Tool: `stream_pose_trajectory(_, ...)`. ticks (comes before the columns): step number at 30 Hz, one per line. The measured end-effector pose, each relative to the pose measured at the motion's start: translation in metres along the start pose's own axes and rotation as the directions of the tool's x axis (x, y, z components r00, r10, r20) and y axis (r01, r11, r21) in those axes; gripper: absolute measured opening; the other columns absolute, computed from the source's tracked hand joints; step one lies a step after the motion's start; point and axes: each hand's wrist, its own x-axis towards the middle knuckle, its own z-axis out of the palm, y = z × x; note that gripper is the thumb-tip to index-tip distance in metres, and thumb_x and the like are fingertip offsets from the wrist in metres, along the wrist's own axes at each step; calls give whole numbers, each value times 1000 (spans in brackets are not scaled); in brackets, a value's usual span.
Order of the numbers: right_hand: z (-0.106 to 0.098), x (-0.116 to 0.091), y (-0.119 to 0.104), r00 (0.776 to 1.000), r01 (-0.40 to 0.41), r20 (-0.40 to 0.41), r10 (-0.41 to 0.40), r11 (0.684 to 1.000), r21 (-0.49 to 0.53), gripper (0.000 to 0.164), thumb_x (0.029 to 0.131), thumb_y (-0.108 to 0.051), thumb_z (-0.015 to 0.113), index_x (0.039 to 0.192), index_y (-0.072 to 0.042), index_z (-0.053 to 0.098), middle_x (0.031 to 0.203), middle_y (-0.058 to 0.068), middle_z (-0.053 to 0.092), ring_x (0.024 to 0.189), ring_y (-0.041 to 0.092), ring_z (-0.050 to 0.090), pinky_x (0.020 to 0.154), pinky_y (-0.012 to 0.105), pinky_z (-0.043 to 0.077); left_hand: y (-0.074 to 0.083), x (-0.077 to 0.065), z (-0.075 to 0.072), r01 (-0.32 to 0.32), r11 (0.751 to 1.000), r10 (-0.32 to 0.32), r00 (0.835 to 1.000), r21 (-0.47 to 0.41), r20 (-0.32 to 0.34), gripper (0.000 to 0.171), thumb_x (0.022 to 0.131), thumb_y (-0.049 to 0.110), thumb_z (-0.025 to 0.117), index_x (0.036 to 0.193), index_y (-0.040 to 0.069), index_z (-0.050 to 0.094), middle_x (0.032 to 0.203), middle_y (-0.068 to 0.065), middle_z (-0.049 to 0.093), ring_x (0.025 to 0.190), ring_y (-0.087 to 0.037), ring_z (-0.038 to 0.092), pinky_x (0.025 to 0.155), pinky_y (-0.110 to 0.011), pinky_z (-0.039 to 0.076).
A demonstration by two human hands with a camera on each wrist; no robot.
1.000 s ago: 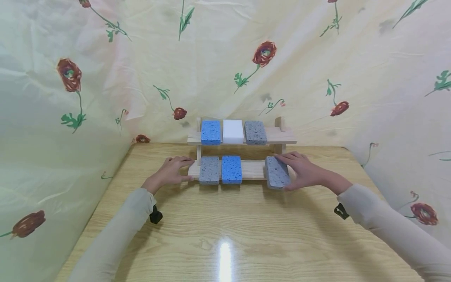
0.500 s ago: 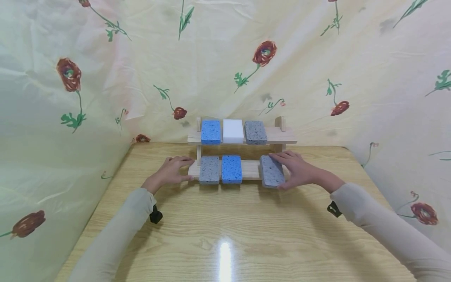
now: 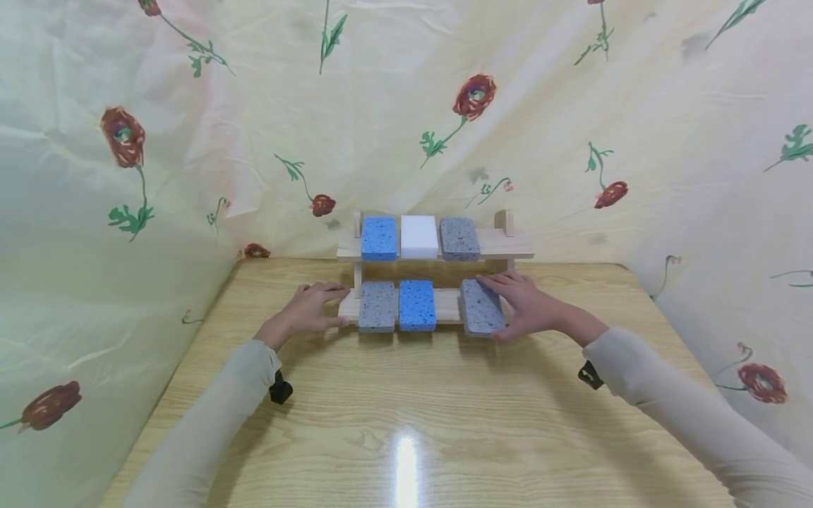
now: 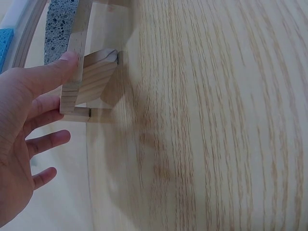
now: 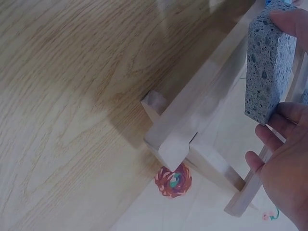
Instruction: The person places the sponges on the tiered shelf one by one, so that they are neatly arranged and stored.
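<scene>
My right hand (image 3: 528,307) grips a speckled grey sponge (image 3: 480,308) between thumb and fingers, at the right part of the lower board of a two-tier wooden rack (image 3: 449,307). In the right wrist view the sponge (image 5: 269,67) stands tilted above the board. My left hand (image 3: 306,310) pinches the left end of that lower board, thumb in front and fingers behind, as the left wrist view shows at the board end (image 4: 71,94). On the lower tier rest another grey sponge (image 3: 377,307) and a blue sponge (image 3: 416,305), side by side.
The upper tier holds a blue sponge (image 3: 379,238), a white sponge (image 3: 419,237) and a grey sponge (image 3: 460,238). The rack stands near the back of a wood-grain table (image 3: 343,423). Flowered cloth (image 3: 267,113) hangs behind and at both sides.
My right hand has moved left along the lower tier with the grey sponge, closer to the blue one. The left hand stays at the board's left end.
</scene>
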Motion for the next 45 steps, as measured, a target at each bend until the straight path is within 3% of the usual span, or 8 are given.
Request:
stream_pose_trajectory(26, 11, 15, -9, 999, 38, -39, -38, 999, -4, 112, 64, -41, 85, 156, 1, 36, 154, 22, 47, 132, 36, 43, 100, 58, 39, 0, 0, 1, -1, 1000, 1, 1000, -3, -3, 73, 93, 42, 74, 153, 10, 48, 157, -13, 47, 146, -36, 42, 115, -68, 23)
stream_pose_trajectory(45, 15, 21, -10, 999, 3, -36, -3, 1000, -2, 112, 65, -41, 86, 157, -1, 36, 156, 19, 45, 133, 34, 41, 103, 59, 38, 1, -1, 0, 12, 1000, -12, 1000, -14, 3, 73, 93, 43, 73, 154, 11, 47, 158, -12, 46, 147, -36, 40, 117, -66, 21)
